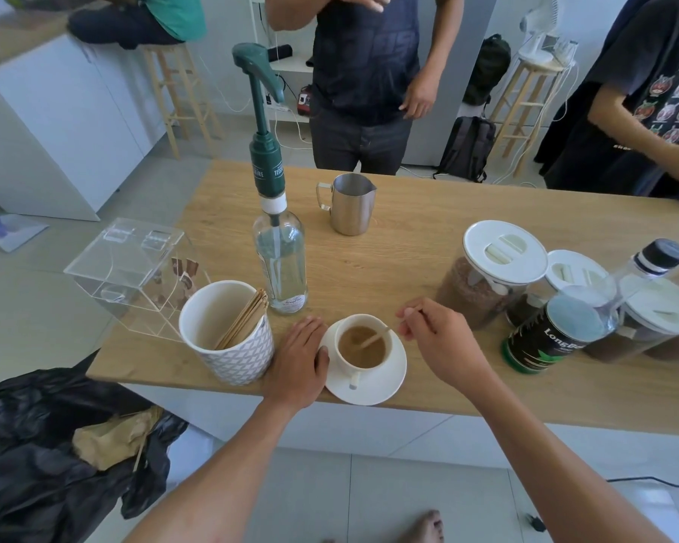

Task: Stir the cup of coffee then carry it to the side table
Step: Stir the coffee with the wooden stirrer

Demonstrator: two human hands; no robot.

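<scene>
The right hand (435, 327) pinches a wooden stirrer (373, 339) dipped in the coffee cup (363, 346), which sits on its saucer (388, 382) at the worktop (388, 260) edge. The left hand (298, 362) lies flat, fingers relaxed, touching the saucer. The dark tin (541, 342) reads "Long", the rest hidden.

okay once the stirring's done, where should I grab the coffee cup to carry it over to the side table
Probably by the saucer rather than the cup. The cup is nearly full and its small handle points toward you, over the saucer's near rim at the table edge. Slide the fingers of one hand under that near rim from your side, thumb on top, and lift level.
</scene>
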